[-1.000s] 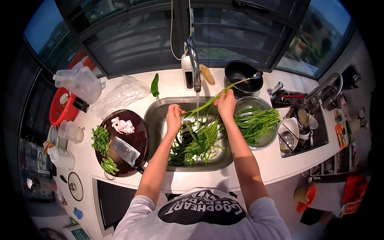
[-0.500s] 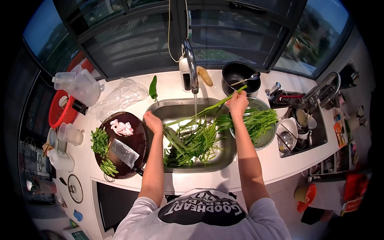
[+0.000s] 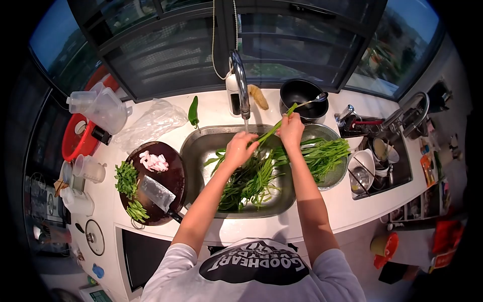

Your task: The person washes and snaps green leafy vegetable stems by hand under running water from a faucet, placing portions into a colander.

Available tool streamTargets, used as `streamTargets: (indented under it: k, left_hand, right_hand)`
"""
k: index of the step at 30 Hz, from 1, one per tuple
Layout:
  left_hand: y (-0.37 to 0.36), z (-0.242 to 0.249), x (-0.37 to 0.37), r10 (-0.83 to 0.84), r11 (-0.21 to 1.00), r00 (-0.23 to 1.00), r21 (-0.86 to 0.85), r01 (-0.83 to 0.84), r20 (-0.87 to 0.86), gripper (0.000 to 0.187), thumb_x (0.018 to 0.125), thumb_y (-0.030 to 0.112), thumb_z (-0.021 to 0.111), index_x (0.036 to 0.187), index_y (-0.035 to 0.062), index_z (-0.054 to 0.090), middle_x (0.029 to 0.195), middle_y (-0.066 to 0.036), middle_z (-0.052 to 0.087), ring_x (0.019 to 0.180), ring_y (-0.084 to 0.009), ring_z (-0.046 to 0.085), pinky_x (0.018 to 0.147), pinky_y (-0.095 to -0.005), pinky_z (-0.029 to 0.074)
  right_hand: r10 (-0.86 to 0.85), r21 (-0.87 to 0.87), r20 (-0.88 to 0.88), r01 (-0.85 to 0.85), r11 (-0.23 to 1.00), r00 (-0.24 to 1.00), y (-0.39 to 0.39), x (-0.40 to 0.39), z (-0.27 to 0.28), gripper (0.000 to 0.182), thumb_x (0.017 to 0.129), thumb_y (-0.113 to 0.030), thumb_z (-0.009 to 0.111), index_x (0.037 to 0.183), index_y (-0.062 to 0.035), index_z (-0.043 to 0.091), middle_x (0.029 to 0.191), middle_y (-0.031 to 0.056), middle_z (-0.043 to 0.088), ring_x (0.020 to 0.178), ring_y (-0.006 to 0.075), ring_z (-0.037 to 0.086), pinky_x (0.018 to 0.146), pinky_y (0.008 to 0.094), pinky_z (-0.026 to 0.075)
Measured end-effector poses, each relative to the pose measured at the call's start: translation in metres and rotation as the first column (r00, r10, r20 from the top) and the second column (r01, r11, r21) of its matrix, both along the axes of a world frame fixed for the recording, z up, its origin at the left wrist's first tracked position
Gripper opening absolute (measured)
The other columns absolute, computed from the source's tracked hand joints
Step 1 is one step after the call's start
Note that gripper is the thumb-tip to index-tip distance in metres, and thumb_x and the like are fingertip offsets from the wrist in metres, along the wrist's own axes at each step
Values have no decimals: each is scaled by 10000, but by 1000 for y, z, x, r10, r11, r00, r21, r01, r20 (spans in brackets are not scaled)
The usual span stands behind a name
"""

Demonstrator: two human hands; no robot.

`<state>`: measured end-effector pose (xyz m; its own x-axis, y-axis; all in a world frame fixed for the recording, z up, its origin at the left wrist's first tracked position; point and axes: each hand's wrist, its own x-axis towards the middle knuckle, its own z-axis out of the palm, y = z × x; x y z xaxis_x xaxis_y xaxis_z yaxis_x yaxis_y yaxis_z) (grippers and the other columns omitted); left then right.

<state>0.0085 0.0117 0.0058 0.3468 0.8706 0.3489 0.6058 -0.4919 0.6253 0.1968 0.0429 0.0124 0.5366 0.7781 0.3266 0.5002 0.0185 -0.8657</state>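
My right hand [image 3: 290, 132] is closed around a small bunch of long green vegetable stalks [image 3: 278, 126], above the sink's right back corner. The cut ends point up and away. My left hand [image 3: 240, 150] is just below the running tap [image 3: 242, 83], its thumb and fingers apart near the lower part of that bunch. Below both hands, loose leafy greens [image 3: 249, 186] lie heaped in the steel sink [image 3: 196, 146]. To the right, more of the same greens [image 3: 324, 155] fill a mesh colander [image 3: 338, 177]; my right forearm crosses in front of its left side.
Left of the sink, a round dark chopping board [image 3: 173, 171] holds a cleaver [image 3: 157, 192], pale pink pieces [image 3: 153, 161] and chopped greens [image 3: 127, 178]. Behind are a green pepper [image 3: 193, 111], ginger [image 3: 258, 97] and a black pot [image 3: 297, 93]. Dishes [image 3: 363, 161] fill a second sink.
My left hand has moved right, from the sink's left rim to under the tap. My right hand has shifted slightly left, still holding the stalks, and the long leaves stretched across the sink have dropped.
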Motion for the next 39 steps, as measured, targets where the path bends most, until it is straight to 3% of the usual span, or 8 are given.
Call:
streamTargets:
  k: [8, 15, 23, 27, 32, 36, 37, 39]
  left_hand:
    - [-2, -15, 0, -2, 991, 997, 135, 13, -82, 122, 769, 150, 610, 814, 39, 630, 743, -129, 587, 746, -299, 566, 653, -404, 460]
    - [-5, -19, -6, 230, 973, 915, -92, -211, 331, 148, 754, 118, 539, 749, -26, 576, 644, -166, 530, 560, -285, 521, 537, -349, 410]
    - [-15, -39, -8, 501, 831, 729, -495, -254, 467, 170, 803, 146, 491, 729, 16, 574, 577, -40, 479, 542, -101, 445, 528, -286, 382]
    - [-6, -65, -34, 564, 815, 484, -547, -194, 669, 189, 809, 133, 451, 659, 48, 527, 649, 17, 482, 605, -70, 409, 559, -224, 334]
    - [-3, -60, -34, 429, 887, 716, -408, -217, 552, 197, 948, 187, 437, 894, 25, 535, 677, -34, 533, 616, -99, 492, 588, -259, 417]
    - [0, -25, -6, 76, 991, 927, 74, -111, 367, 133, 860, 105, 551, 952, 10, 566, 782, -174, 574, 669, -329, 561, 640, -385, 454]
    - [-2, -14, -4, 94, 995, 958, -66, -79, 272, 155, 810, 97, 586, 942, 16, 599, 798, -170, 559, 726, -352, 560, 659, -406, 456]
    - [2, -11, -1, 64, 997, 989, 44, -71, 137, 157, 812, 120, 598, 935, 25, 615, 825, -164, 563, 747, -332, 568, 668, -399, 457]
  right_hand:
    - [103, -135, -246, -140, 981, 964, -14, -18, 20, 218, 900, -150, 508, 844, 61, 503, 562, 132, 600, 457, 187, 613, 445, 291, 489]
    - [138, -97, -567, -232, 968, 812, -12, -33, -3, 198, 927, -135, 478, 870, 54, 472, 691, 135, 586, 508, 174, 602, 442, 271, 488]
    - [38, -125, -536, -124, 984, 843, -17, -60, -7, 205, 932, -137, 467, 866, 56, 449, 656, 136, 584, 482, 184, 599, 431, 287, 497]
    - [-51, -103, -442, 6, 995, 896, -21, -48, 8, 215, 928, -141, 469, 841, 54, 446, 635, 148, 596, 473, 191, 609, 430, 294, 494]
    - [16, -79, -378, -49, 996, 926, -12, -25, 4, 237, 916, -180, 504, 836, 40, 472, 592, 121, 598, 477, 178, 613, 444, 292, 476]
    - [90, -105, -362, -136, 985, 928, -15, -34, 8, 237, 913, -191, 514, 846, 31, 468, 576, 111, 596, 447, 164, 592, 442, 282, 464]
    - [111, -105, -371, -161, 981, 922, -15, -36, 6, 232, 917, -189, 513, 853, 28, 464, 573, 110, 594, 435, 162, 582, 425, 283, 457]
    - [118, -97, -366, -164, 982, 923, -18, -40, 9, 218, 906, -172, 519, 844, 33, 475, 571, 114, 597, 445, 175, 601, 427, 289, 477]
